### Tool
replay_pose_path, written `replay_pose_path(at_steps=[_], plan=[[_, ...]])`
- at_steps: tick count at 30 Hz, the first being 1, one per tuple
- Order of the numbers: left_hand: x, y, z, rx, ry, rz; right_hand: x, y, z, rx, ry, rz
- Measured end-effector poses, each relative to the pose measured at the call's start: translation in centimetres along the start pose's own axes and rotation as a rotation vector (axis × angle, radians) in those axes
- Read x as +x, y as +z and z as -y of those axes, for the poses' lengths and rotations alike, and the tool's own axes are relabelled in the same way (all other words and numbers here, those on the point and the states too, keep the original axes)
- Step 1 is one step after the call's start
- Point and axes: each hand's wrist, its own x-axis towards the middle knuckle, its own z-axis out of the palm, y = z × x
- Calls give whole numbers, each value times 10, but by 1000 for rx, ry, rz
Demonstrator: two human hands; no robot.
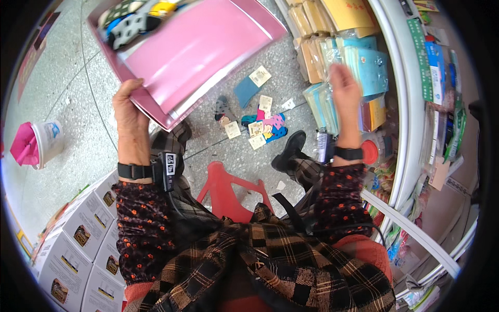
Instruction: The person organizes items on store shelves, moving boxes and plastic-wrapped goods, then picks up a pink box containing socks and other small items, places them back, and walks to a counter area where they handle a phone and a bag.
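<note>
My left hand (130, 106) grips the near left edge of a pink box (192, 57), held tilted above the floor. Patterned socks (130, 32) fill its far left corner; the rest of its pink bottom shows bare. My right hand (345, 88), smeared by motion, hangs over the shelf beside blue paper packets (366, 65); its fingers cannot be made out. Below the box, tagged socks lie on the floor: a grey pair (222, 108), a colourful bunch (270, 126), and a flat blue piece (246, 92) with a white tag.
A red plastic stool (224, 192) stands between my legs. Left of me are stacked white cartons (78, 236) and a white bucket (49, 139) with something pink in it. White shelving (403, 130) with brown envelopes (312, 57) and other goods lines the right.
</note>
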Motion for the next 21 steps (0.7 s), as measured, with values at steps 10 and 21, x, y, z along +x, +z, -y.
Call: replay_pose_path(at_steps=[10, 21], plan=[[27, -52, -27, 3, 12, -28, -273, 172, -206, 511, 1729, 104], [28, -40, -33, 201, -22, -52, -245, 114, -228, 1328, 1285, -362]])
